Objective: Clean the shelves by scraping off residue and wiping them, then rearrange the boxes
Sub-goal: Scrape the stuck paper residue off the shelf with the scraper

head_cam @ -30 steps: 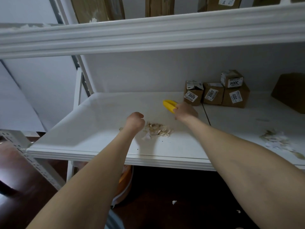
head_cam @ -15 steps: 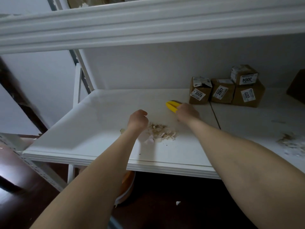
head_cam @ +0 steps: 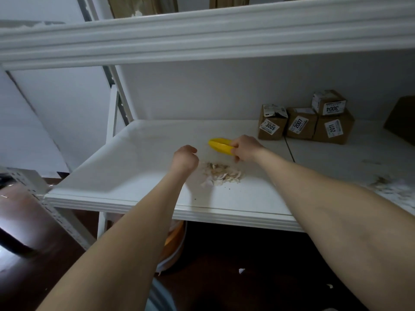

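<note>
Yellow scraper is gripped in the right hand, sticking out to that hand's left, just beyond a pile of scraped flakes. The left hand is beside the pile, fingers curled, nothing seen in it. Scraping looks nearly done here; next, gather the flakes off the white shelf. Labelled boxes stand beyond the right hand, above a dark floor

Scraper rear hidden in R hand; brown box cut off at R edge.
</note>
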Demonstrator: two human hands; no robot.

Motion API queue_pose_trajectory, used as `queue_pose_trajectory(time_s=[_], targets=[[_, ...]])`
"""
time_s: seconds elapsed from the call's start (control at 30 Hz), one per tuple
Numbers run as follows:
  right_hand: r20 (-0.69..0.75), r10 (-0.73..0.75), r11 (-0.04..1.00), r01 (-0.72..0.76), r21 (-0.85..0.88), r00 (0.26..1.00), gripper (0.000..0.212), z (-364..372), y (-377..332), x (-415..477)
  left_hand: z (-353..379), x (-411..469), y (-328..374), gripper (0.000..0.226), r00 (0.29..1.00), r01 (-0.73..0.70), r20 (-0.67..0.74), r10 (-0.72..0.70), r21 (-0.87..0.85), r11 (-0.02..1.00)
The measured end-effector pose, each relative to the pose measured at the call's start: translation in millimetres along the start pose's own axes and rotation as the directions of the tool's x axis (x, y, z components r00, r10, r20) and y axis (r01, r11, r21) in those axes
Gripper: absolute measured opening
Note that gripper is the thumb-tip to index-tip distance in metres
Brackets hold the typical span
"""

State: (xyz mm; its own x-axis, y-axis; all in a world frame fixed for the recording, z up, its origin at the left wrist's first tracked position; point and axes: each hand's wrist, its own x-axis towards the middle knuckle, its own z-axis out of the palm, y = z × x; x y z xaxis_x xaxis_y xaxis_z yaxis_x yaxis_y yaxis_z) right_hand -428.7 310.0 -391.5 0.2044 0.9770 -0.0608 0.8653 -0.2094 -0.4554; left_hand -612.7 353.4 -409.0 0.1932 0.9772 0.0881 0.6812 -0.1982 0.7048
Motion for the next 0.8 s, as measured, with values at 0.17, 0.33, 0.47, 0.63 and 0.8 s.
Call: queue_pose_trajectory(time_s=[0.17,0.33,0.47,0.63,0.8], targets=[[-0.057,0.096,0.993,-0.092,0.07,0.994,0.024,8,-3,-10,-13,-11,4,0.035,0.987,0.085,0.148,-0.061,-0.162,0.983],[-0.096,0.258,0.827,-0.169,0.536,0.961,0.02,6,-35,-9,-19,-28,24,0.018,0.963,0.065,0.267,0.02,-0.305,0.95],[0.083,0.263,0.427,-0.193,0.883,0.961,0.029,12,-59,-7,-17,-31,39,0.011,0.97,-0.008,0.224,0.09,-0.342,0.94],[0.195,0.248,0.356,-0.277,0.892,0.949,0.011,22,-78,-8,-22,-23,32,0.012,0.993,0.005,0.117,0.025,-0.243,0.97],[0.008,0.376,0.562,-0.235,0.793,0.927,0.007,29,-69,3,-48,-10,0,0.016,0.997,0.077,0.029,-0.076,-0.009,0.997]])
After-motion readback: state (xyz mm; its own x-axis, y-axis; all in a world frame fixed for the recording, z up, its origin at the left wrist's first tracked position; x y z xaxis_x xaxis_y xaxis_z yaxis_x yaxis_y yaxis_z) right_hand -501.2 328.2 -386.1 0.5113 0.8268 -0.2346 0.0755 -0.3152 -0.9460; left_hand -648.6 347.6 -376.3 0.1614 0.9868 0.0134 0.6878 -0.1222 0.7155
